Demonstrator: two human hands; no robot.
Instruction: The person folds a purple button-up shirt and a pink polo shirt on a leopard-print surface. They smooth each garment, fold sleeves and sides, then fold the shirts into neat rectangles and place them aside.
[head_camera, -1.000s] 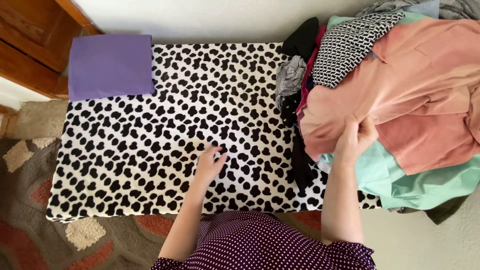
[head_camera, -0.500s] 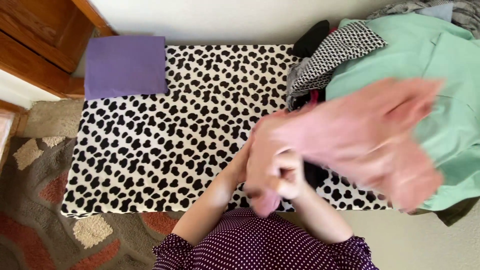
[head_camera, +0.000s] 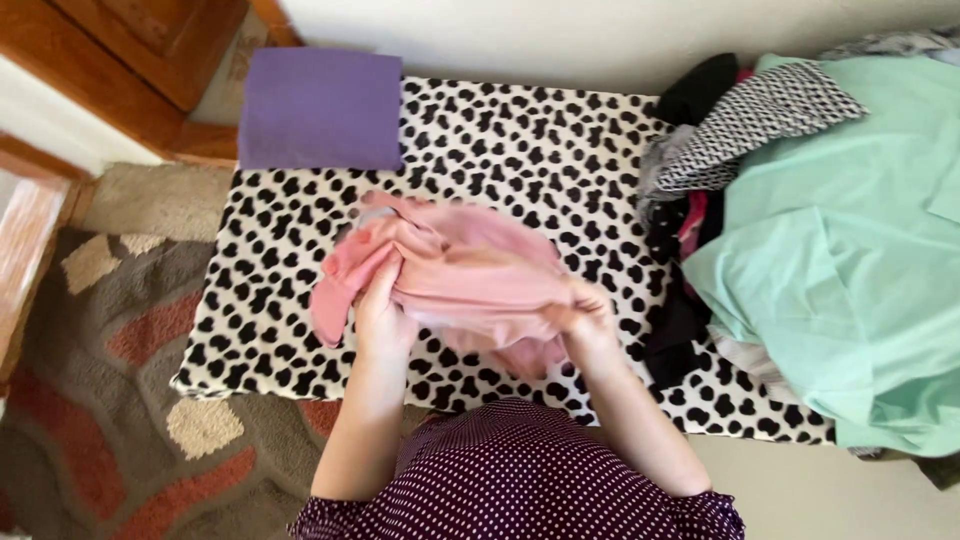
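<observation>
Pink garment (head_camera: 455, 285) hangs bunched over the middle of the spotted cover (head_camera: 520, 140), your left hand (head_camera: 383, 312) and right hand (head_camera: 583, 322) both clenched in its near edge. Find the shoulder seams, spread it flat, clear of the laundry pile (head_camera: 840, 220) at right.

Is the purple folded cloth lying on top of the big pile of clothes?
No, the purple folded cloth lies by itself at the far left corner of the spotted surface, well apart from the clothes pile on the right.
</observation>
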